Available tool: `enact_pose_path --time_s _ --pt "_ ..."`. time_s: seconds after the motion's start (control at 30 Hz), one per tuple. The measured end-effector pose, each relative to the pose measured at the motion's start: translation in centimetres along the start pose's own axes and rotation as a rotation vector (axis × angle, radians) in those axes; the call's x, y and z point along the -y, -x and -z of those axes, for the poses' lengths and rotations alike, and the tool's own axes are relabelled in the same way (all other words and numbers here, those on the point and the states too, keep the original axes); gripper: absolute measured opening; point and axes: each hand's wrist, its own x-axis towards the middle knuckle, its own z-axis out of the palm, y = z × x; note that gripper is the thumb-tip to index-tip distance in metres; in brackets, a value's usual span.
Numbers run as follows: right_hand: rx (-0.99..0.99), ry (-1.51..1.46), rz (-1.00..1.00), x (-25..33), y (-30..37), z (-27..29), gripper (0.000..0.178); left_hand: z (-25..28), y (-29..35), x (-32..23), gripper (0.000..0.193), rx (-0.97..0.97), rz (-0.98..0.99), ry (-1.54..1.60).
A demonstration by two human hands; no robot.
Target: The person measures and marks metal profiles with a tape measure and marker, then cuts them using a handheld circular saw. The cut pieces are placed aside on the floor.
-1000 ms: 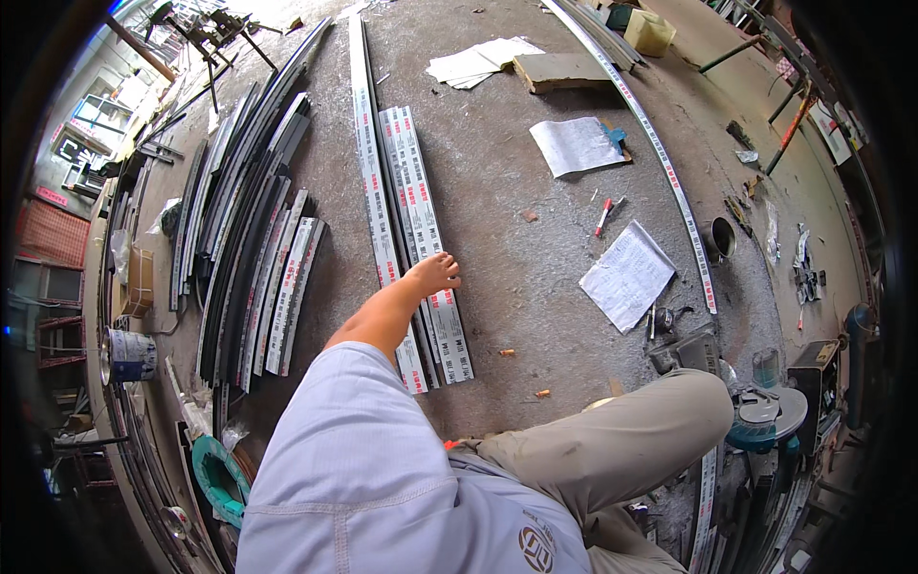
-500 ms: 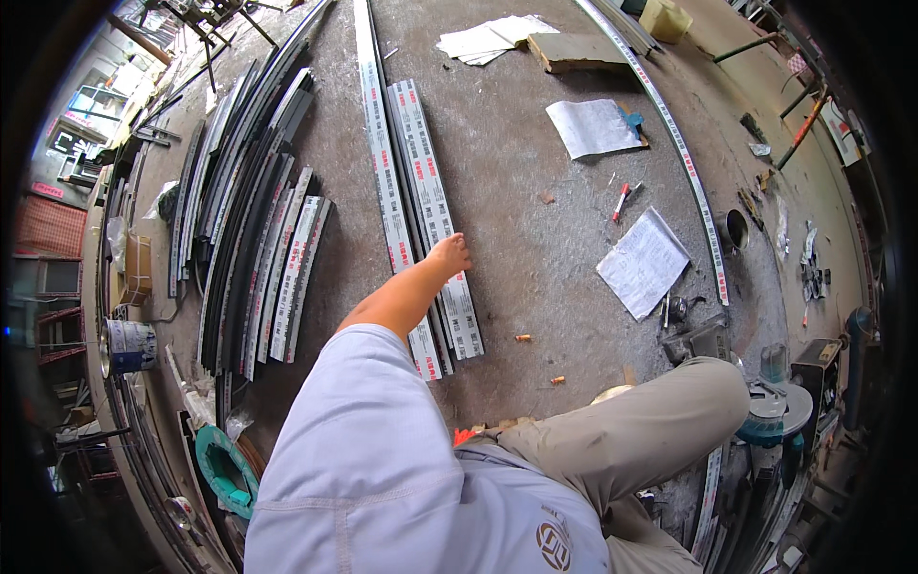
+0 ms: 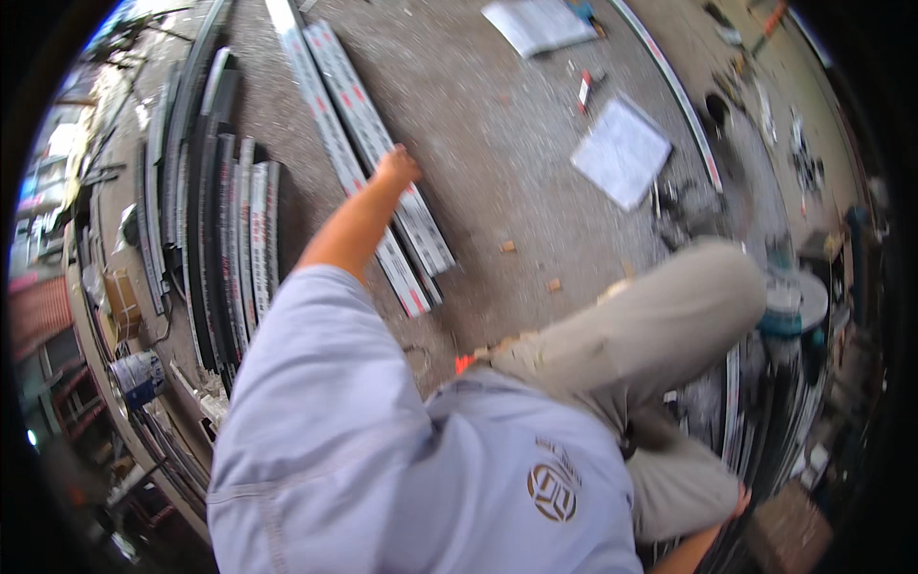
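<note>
My left hand (image 3: 395, 170) reaches forward to the left of centre. Its fingers curl over the edge of a long metal profile (image 3: 426, 234) wrapped in printed white and grey film. A second, longer profile (image 3: 339, 158) of the same sort lies alongside on its left, with a dark strip between them. Both lie on the floor, their near ends pointing toward me. At the lower right, part of my right hand (image 3: 741, 499) shows beside my trouser leg; its fingers are mostly hidden, and I cannot see what it touches.
Many profiles (image 3: 258, 230) lie bundled at the left. White papers (image 3: 622, 151), a red-and-white marker (image 3: 584, 91) and small orange-brown pieces (image 3: 554, 285) lie on the floor. Another long profile (image 3: 684, 91) runs along the right. A round-based machine (image 3: 798, 301) stands past my knee.
The view has shifted, so the profiles and papers appear higher and further left. My left hand stays on the same profile. Part of my right forearm and hand has come into view at the lower right.
</note>
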Motion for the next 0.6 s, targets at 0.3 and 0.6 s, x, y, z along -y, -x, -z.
enact_pose_path --time_s 0.3,0.6 --pt "-0.364 0.002 0.460 0.3 4.1 0.4 0.041 2.9 2.3 0.2 0.113 0.089 -0.002 -0.036" --pt "-0.381 -0.149 0.637 -0.4 4.8 -2.6 0.038 2.3 4.6 -2.3 0.062 -0.120 -0.310 0.031"
